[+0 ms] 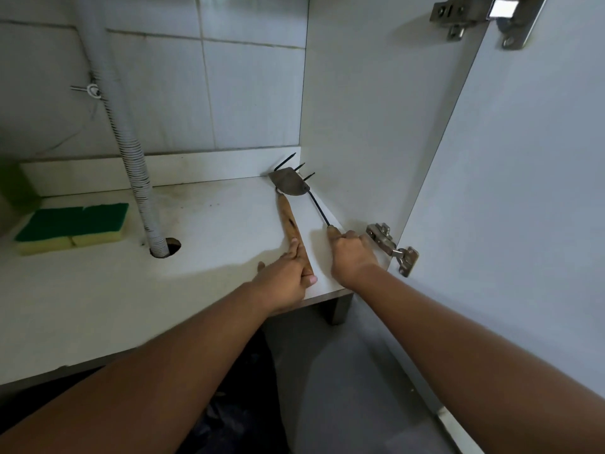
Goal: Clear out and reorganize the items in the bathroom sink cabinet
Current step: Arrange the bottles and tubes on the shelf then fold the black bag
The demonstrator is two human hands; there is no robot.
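While the left hand [288, 279] grips the trowel [288, 219] handle, the right hand [352, 253] grips the rake [316, 204] just beside it.

Home bathroom sink cabinet: tiled back wall [248, 93], corrugated drain hose [137, 178], hinged white door [523, 175].

Left arm [163, 371]: bare forearm — uncovered from the wrist down to the frame's lower edge, slim.
Right arm [474, 339]: bare forearm as well, long and slim, uncovered throughout.
Left grip [288, 276]: bare, one short rounded nail showing.
Right grip [352, 255]: bare — knuckles and back visible.
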